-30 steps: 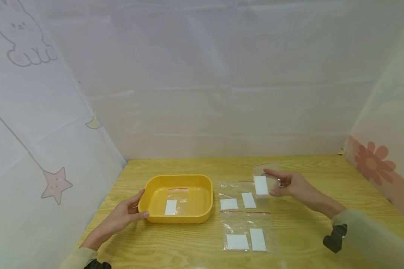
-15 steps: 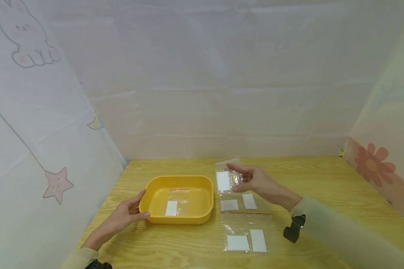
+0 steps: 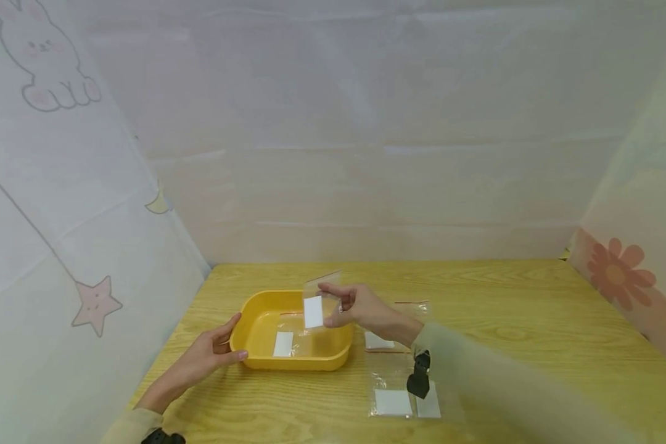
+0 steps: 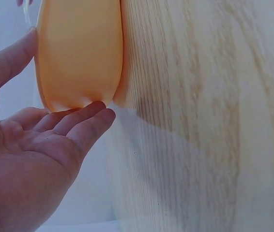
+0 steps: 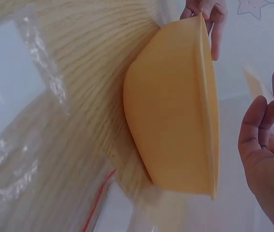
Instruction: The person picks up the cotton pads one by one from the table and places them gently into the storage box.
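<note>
A yellow plastic tub stands on the table with one small clear zip bag, holding a white card, lying inside. My left hand grips the tub's left end; in the left wrist view its thumb is at the rim and its fingertips press the outer wall. Between thumb and fingers, my right hand pinches another clear zip bag with a white card in it. That bag is raised over the right part of the tub, its red-lined top edge upward. In the right wrist view my right hand is above rim height.
Right of the tub, several more zip bags with white cards lie in two rows on the wood-grain table; a front one shows well, while my right forearm partly covers others. Light cloth walls with printed figures enclose the table's back and sides.
My right hand has carried the pinched zip bag leftward from above the bags on the right to over the tub. The left hand stays on the tub's left end.
</note>
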Action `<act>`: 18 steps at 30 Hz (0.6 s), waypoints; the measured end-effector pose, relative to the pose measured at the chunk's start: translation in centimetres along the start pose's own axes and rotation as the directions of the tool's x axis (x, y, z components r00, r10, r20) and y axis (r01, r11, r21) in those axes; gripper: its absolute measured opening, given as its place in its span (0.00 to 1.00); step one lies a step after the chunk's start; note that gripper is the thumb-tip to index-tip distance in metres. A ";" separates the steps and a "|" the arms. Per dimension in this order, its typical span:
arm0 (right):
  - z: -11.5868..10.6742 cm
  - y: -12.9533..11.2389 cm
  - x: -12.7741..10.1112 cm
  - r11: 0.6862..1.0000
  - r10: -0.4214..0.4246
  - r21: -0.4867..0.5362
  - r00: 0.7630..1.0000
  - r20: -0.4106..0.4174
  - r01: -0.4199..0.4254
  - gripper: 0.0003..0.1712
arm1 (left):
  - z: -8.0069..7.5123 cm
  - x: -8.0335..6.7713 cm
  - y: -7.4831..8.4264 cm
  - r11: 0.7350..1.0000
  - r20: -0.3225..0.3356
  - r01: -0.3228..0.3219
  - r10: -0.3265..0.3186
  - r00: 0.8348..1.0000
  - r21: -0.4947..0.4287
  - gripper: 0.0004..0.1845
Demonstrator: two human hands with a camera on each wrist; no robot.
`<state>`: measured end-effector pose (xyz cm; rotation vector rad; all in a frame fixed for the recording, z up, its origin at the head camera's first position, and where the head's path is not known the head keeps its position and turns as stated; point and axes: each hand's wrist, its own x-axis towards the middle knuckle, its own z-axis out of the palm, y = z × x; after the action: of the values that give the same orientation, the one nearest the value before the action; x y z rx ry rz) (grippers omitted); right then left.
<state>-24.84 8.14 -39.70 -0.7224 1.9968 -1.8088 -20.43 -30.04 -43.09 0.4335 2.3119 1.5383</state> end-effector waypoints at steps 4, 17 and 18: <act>1.9 0.6 1.4 1.000 0.019 0.015 1.000 -0.003 -0.019 0.46 | 0.0 0.0 0.0 1.000 -0.003 0.000 0.000 1.000 0.001 0.51; 5.9 2.4 3.6 0.996 0.083 0.011 0.996 -0.019 -0.083 0.44 | 0.0 0.0 0.0 1.000 -0.003 -0.006 0.006 1.000 0.013 0.51; 6.1 2.4 3.7 0.996 0.089 0.007 0.996 -0.016 -0.089 0.44 | -0.1 0.0 0.0 1.000 -0.005 -0.006 0.006 1.000 0.015 0.51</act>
<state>-24.71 1.18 -42.57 -0.6084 1.9998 -1.7746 -20.41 -30.10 -43.01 0.4413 2.3288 1.5278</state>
